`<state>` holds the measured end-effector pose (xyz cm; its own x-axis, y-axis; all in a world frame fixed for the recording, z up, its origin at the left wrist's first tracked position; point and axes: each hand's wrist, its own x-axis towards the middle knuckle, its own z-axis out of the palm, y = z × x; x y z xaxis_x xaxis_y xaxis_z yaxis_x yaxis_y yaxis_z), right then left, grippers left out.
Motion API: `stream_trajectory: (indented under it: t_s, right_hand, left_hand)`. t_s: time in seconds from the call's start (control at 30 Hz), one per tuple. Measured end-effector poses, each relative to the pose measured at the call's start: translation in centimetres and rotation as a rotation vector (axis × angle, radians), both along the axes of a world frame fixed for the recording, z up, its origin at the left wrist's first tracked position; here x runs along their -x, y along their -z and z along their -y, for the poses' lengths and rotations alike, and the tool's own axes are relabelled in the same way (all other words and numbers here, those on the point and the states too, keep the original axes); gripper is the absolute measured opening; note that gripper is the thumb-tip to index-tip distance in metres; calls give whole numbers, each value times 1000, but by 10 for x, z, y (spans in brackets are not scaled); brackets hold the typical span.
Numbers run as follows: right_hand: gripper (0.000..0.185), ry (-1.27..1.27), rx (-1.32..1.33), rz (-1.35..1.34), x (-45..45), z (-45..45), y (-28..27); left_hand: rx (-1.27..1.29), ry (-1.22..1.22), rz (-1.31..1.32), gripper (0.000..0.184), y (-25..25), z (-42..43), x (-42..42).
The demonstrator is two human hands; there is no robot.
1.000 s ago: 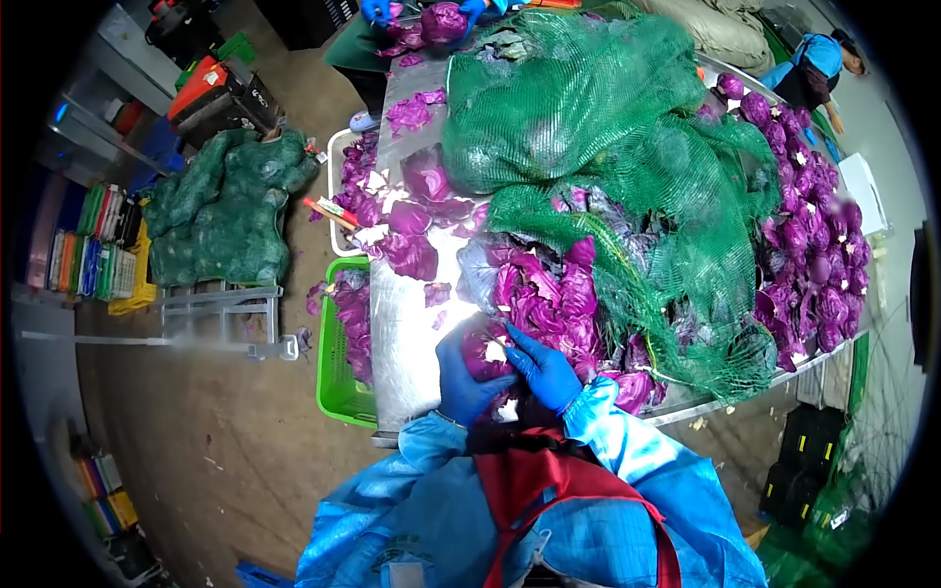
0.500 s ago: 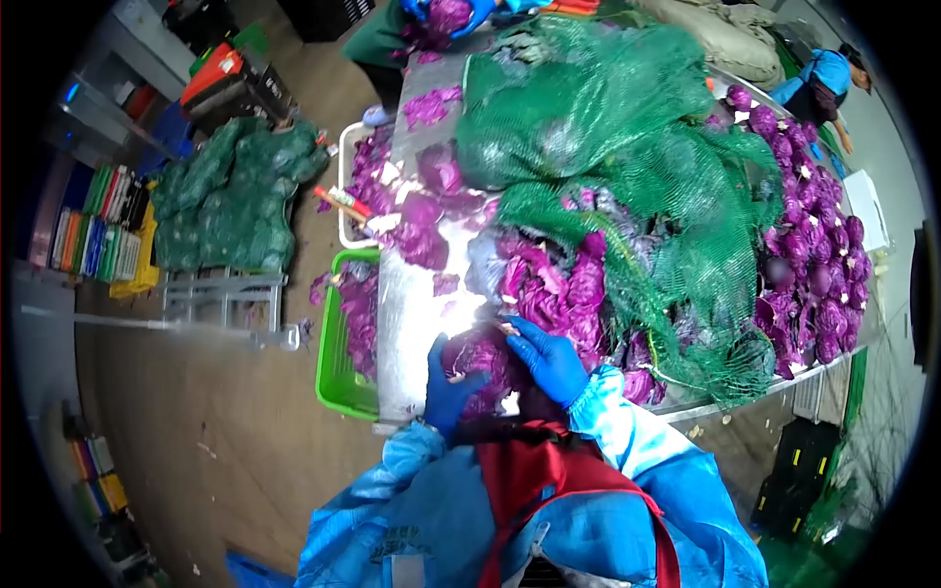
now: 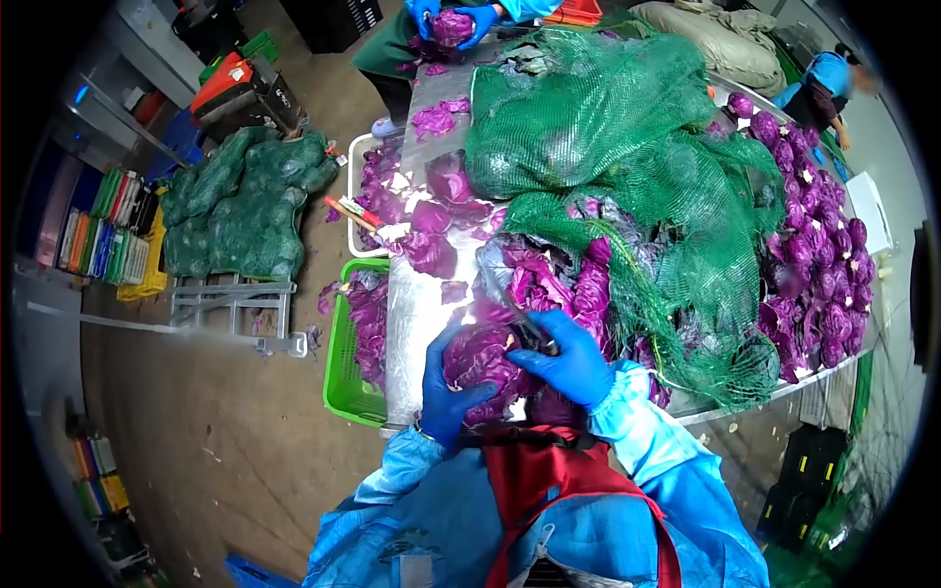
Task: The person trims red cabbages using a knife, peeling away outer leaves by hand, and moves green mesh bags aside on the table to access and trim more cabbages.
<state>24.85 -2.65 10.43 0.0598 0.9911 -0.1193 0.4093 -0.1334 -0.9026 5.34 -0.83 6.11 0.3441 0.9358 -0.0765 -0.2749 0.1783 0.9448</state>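
A red cabbage [image 3: 480,359] sits at the near edge of the metal table [image 3: 412,353]. My left hand [image 3: 446,392], in a blue glove, is wrapped round its left side, thumb across the front. My right hand [image 3: 569,361], also gloved, is closed around a dark-handled knife [image 3: 534,333], the blade pointing up and away over the cabbage; part of the handle is hidden by the fingers. Just beyond lie loose purple cabbage leaves [image 3: 544,279]. To the right, green mesh sacks [image 3: 720,255] cover more cabbages.
A green basket [image 3: 338,363] and a white basket [image 3: 355,186] of leaves stand along the table's left side. Cabbages [image 3: 818,245] are piled at the right. Across the table a co-worker's gloved hands [image 3: 474,24] hold a cabbage. Full mesh sacks [image 3: 245,211] rest on a trolley [image 3: 235,299].
My right hand has moved slightly right and back from the cabbage top, and the knife now shows clearly. My left hand keeps its hold. The view has shifted a little.
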Motion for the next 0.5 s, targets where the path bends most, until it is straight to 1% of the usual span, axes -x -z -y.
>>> stream_trajectory:
  t_s: [0.1, 0.2, 0.23, 0.33, 0.37, 0.47, 0.5]
  right_hand:
    - [35, -76, -15, 78, 3, -1, -1]
    - [29, -133, -143, -8, -3, 0, 4]
    - [30, -132, -167, -13, -3, 1, 6]
    - [31, -138, -230, 277, 0, 7, 15]
    - [34, -128, -224, 323, 1, 8, 16]
    - [21, 4, -272, 371, -6, -1, 51]
    - [20, 140, -127, 346, -23, -12, 72]
  left_hand:
    - [-66, 16, -79, 87, -1, -1, 1]
    - [-104, 25, -95, 87, 9, 0, 4]
    - [-50, 40, -57, 85, 10, 1, 4]
    - [-37, 56, -94, 84, 2, 3, 0]
    - [-13, 54, -64, 83, 5, 3, -1]
    - [-86, 55, -119, 83, 7, 2, 1]
    - [-115, 54, -103, 83, 5, 2, 3]
